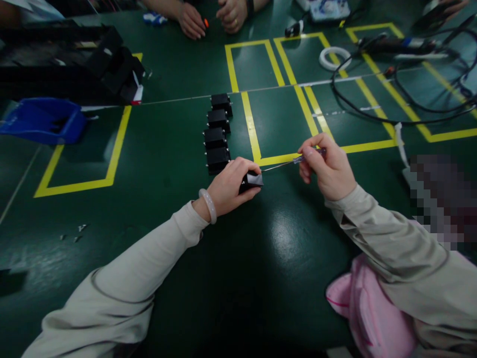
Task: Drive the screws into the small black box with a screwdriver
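My left hand point(231, 188) is closed around a small black box point(253, 181), holding it on the green table. In my right hand point(328, 166) is a screwdriver point(298, 159) with a clear handle, pinched between thumb and fingers. Its thin shaft points left, and the tip reaches the right side of the box; whether it sits in a screw is too small to tell. Just beyond my left hand, several similar black boxes point(217, 138) stand in a row, with small shiny screws sticking out of their sides. A few loose screws point(80, 228) lie on the table at the left.
A blue scoop-like bin point(44, 119) and black trays point(67, 64) stand at the left. Yellow tape point(250, 124) marks the table. Black cables point(357, 112) and a white tape roll point(334, 58) lie right. Another person's hands point(212, 19) rest opposite. Pink cloth point(372, 308) lies below my right arm.
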Demonstrator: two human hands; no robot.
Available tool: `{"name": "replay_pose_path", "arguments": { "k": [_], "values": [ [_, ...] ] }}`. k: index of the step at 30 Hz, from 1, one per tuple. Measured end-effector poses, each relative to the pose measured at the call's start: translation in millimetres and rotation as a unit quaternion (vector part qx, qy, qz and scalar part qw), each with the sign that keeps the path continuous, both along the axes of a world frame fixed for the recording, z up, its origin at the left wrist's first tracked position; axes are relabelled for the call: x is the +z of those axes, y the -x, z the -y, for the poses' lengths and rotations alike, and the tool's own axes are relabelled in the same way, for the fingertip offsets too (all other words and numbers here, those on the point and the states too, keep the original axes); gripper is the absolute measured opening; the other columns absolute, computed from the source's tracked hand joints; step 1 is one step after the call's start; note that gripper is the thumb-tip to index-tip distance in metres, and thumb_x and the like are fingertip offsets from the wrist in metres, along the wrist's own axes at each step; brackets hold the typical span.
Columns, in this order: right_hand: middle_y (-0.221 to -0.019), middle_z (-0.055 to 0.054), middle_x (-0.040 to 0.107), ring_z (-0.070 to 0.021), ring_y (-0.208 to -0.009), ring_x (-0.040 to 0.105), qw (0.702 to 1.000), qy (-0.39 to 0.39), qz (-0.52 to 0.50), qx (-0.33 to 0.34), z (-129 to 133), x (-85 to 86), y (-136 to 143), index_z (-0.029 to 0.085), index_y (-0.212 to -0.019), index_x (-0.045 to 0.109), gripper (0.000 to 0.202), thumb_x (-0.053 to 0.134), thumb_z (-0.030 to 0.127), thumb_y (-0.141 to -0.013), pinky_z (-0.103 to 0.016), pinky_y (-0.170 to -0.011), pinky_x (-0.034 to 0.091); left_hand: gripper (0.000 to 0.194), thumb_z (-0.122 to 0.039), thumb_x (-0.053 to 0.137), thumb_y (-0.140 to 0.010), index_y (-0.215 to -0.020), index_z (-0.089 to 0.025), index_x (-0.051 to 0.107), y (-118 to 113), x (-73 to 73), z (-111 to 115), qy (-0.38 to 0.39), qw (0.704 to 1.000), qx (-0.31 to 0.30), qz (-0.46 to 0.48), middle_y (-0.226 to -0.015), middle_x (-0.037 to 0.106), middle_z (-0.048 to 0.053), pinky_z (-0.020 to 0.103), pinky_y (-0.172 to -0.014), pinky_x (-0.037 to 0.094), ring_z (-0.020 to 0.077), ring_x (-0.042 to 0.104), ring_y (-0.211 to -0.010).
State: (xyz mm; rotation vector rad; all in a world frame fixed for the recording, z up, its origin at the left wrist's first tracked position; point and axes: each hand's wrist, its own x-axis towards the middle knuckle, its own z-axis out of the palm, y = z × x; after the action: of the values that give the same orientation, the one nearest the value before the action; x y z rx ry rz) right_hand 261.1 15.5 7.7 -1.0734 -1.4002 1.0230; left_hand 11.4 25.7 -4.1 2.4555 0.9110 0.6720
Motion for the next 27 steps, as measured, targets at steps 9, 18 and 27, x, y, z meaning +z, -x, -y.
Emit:
{"name": "replay_pose_path", "arguments": {
  "k": [9,18,27],
  "values": [
    [-0.048,0.009,0.043,-0.0085,-0.036,0.042,1.0,0.001,-0.008,-0.002,0.6,0.9,1.4,0.024,-0.09,0.054,0.034,0.068,0.054,-0.089,-0.025,-0.034,0.033,0.025,-0.025,0.063,-0.094,-0.115,-0.015,0.054,-0.8,-0.8,-0.4,-0.005,1.0,-0.001,0.005,-0.114,0.062,0.01,0.04,-0.094,0.05,0.0231,0.059,-0.106],
    [-0.048,0.009,0.039,-0.0072,-0.036,0.039,1.0,-0.002,-0.017,0.007,1.5,1.6,2.3,0.022,-0.084,0.054,0.032,0.065,0.051,-0.093,-0.024,-0.034,0.033,0.024,-0.024,0.063,-0.093,-0.114,-0.015,0.054,-1.7,0.8,0.7,-0.004,1.0,0.001,0.004,-0.114,0.062,0.01,0.04,-0.094,0.05,0.0233,0.058,-0.106],
    [-0.05,0.007,0.041,-0.0084,-0.039,0.041,1.0,0.008,-0.006,0.002,1.6,1.7,1.7,0.023,-0.081,0.054,0.033,0.06,0.052,-0.096,-0.026,-0.036,0.034,0.023,-0.024,0.062,-0.093,-0.113,-0.016,0.053,-1.6,1.8,0.6,0.005,1.0,0.003,-0.001,-0.114,0.062,0.01,0.04,-0.094,0.051,0.0232,0.058,-0.107]
  ]
}}
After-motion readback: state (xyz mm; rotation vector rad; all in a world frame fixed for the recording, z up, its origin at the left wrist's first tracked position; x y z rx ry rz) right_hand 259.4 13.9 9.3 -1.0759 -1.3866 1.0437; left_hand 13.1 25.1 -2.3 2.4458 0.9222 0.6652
